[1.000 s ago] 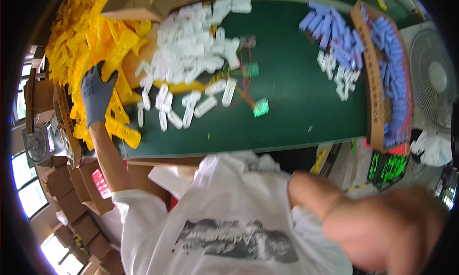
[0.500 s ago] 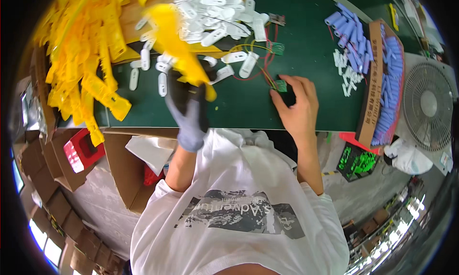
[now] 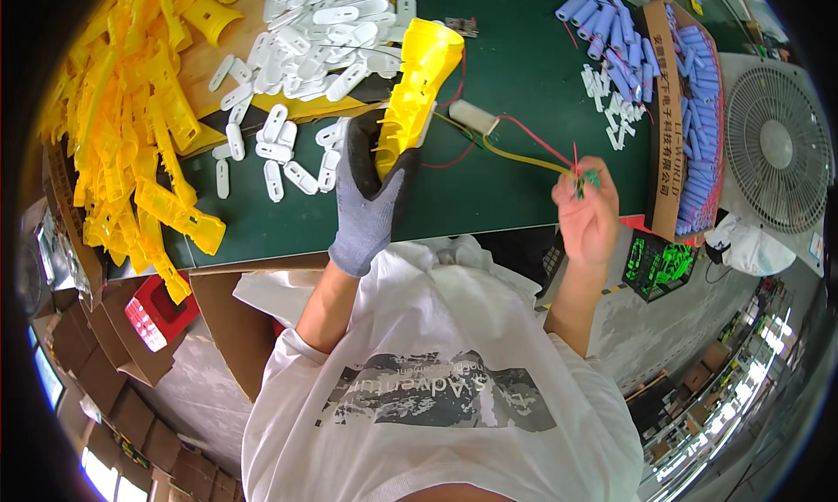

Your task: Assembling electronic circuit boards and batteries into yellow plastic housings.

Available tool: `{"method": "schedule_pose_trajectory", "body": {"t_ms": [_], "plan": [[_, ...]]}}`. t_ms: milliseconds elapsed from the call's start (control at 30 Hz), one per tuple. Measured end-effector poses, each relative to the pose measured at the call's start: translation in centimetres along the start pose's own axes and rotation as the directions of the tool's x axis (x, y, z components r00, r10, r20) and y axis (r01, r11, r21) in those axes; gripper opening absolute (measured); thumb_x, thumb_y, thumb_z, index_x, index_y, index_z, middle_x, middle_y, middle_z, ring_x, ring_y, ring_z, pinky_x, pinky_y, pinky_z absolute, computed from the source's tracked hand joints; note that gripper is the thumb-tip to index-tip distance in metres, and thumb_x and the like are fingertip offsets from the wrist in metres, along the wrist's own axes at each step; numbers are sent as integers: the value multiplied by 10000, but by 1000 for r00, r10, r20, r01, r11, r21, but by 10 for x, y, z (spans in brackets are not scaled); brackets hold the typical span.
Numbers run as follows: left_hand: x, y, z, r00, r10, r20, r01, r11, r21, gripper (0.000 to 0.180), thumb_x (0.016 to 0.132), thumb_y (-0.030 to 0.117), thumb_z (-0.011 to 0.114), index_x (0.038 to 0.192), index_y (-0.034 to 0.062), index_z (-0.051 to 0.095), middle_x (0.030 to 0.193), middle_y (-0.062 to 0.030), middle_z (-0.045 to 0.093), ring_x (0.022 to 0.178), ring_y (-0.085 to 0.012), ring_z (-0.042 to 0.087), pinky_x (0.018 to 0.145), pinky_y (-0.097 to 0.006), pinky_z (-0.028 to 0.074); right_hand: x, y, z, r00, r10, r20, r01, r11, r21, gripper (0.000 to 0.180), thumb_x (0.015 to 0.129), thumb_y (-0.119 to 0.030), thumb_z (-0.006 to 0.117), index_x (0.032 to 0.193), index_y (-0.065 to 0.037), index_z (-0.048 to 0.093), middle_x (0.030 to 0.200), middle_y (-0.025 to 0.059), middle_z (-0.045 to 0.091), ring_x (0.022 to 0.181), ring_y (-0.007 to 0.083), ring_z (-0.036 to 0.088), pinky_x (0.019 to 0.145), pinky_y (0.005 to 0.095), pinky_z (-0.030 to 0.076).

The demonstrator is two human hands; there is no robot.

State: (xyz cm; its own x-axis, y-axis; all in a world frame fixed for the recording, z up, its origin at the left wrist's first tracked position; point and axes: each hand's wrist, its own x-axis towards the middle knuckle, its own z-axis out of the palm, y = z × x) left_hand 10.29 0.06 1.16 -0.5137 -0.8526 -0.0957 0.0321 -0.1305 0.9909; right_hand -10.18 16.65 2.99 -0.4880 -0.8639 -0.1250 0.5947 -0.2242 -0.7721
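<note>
My left hand (image 3: 367, 205), in a grey and black work glove, is closed around the lower part of a yellow plastic half-shell (image 3: 422, 70). The shell stands tilted, its ribbed hollow side showing. Out to the right, my bare right hand (image 3: 587, 218) pinches a small green circuit board (image 3: 589, 184) just above the table's front edge. Yellow and red wires (image 3: 528, 161) run from this board leftward to a white oblong piece (image 3: 473, 116) beside the shell. Whether that piece touches the shell, I cannot tell. White oval plastic pieces (image 3: 301, 177) lie left of the glove.
A heap of yellow shells (image 3: 131, 153) overhangs the table's left side. White pieces (image 3: 323, 44) pile up at the back. Purple cylindrical cells (image 3: 611, 30) and white strips (image 3: 602, 92) lie right, beside a cardboard box (image 3: 668, 127) of cells and a fan (image 3: 775, 144).
The left hand has swung the yellow shell right and turned its hollow side into view. My right hand has lifted a circuit board off the table and drawn it right, stretching its wires.
</note>
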Motion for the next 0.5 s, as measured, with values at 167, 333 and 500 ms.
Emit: {"method": "schedule_pose_trajectory", "body": {"t_ms": [167, 333, 500], "plan": [[-10, -23, -2, 991, 68, -118, -71, 997, -24, 586, 796, -89, 585, 1334, -34, 359, 1266, -132, 461, 1177, -207, 468, 1008, -307, 362, -11, -19, -43, 891, -130, -434, 103, 991, -84, 157, 895, -107, 519, 1024, -19, 531, 807, 57, 542, 742, 133, 497, 685, 252, 388], [-14, -17, 0, 944, 160, -288, -184, 981, -57, 597, 787, -138, 558, 1338, -14, 362, 1322, -159, 473, 1206, -243, 497, 1024, -358, 388, -9, -23, -25, 820, -552, -152, -251, -108, -962, 381, 783, -249, 724, 1097, -69, 605, 952, 90, 637, 873, 257, 590, 827, 356, 440], [-10, -9, 14, 953, -29, -302, -107, 899, -424, 341, 844, -64, 618, 1172, -26, 532, 1068, -122, 634, 986, -189, 614, 884, -333, 494, 38, -21, -2, 838, -544, 47, -95, -230, -969, 357, 769, -253, 736, 1048, -63, 619, 968, 105, 632, 876, 292, 589, 815, 407, 446]]}}
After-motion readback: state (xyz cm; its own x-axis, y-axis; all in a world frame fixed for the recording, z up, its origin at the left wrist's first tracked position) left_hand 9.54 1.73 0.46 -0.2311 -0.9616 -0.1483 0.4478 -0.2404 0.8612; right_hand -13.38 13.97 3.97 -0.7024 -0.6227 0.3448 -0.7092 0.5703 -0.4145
